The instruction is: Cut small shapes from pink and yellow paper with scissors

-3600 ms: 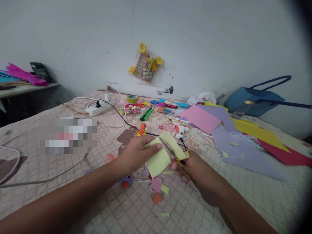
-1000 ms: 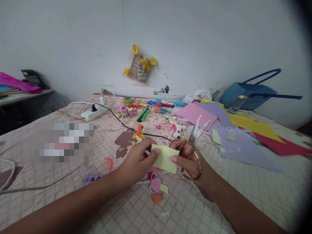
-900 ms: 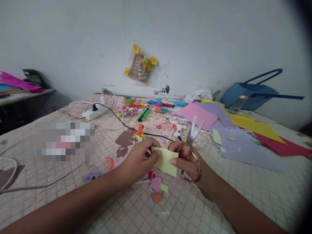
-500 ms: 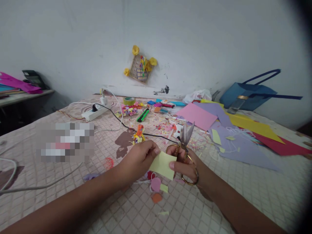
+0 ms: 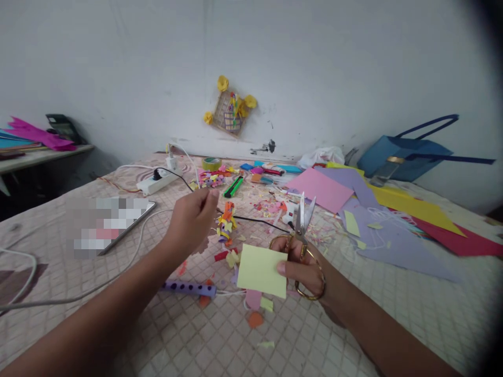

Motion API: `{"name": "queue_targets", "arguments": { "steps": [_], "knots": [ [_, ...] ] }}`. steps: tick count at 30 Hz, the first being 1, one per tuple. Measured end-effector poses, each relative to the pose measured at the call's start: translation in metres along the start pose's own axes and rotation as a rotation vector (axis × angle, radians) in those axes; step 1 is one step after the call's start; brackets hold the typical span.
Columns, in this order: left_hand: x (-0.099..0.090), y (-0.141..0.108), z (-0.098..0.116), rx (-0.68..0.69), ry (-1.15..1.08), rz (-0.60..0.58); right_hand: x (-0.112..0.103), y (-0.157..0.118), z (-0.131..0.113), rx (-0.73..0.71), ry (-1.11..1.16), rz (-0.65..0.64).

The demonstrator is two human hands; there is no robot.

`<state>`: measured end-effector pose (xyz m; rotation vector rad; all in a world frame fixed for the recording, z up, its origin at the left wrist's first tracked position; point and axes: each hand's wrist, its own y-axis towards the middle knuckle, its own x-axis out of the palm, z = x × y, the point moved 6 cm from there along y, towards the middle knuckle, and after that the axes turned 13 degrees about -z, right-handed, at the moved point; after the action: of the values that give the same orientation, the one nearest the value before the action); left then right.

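My right hand [image 5: 302, 269] holds a pale yellow paper square [image 5: 261, 269] between thumb and fingers, with gold-handled scissors [image 5: 302, 230] looped on the same hand, blades pointing up and slightly apart. My left hand [image 5: 192, 217] is raised to the left of the paper, off it, its fingers curled together; whether anything small is inside is hidden. Under my left forearm lies a purple dotted tube [image 5: 190, 288] with white string. Beyond the paper stands a small orange and yellow paper piece [image 5: 227, 222]. Pink and orange cut pieces [image 5: 255, 319] lie just below the square.
A tablet [image 5: 129, 228] and white cables lie at the left, near a power strip [image 5: 159, 180]. A green cutter [image 5: 233, 187] and tape roll [image 5: 211, 164] are farther back. Coloured sheets [image 5: 320, 188], a glass jar [image 5: 387, 172] and a blue bag [image 5: 404, 157] are at the right.
My left hand has let go of the yellow paper and moved up and left. The paper now shows more of its face in my right hand. The view has shifted slightly.
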<state>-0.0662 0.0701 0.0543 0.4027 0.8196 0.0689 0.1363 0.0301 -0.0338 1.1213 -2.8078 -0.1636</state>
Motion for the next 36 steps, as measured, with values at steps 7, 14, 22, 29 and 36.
{"name": "queue_targets", "arguments": {
  "steps": [7,14,22,29,36],
  "knots": [
    [-0.008,0.015,-0.042,-0.047,-0.352,0.271,-0.009,0.0,-0.005,-0.074,0.03,0.126],
    [0.001,0.008,-0.021,0.148,-0.364,0.184,-0.011,0.002,-0.013,-0.114,0.087,0.27],
    [0.064,-0.053,0.037,0.31,-0.549,-0.57,-0.008,-0.001,-0.021,-0.196,0.122,0.383],
    [0.071,-0.047,0.028,0.061,-0.928,-0.529,0.004,0.006,-0.007,-0.088,0.211,0.142],
    [0.071,-0.051,0.043,0.232,-0.979,-0.734,0.003,0.007,0.0,-0.032,0.307,0.097]
  ]
}}
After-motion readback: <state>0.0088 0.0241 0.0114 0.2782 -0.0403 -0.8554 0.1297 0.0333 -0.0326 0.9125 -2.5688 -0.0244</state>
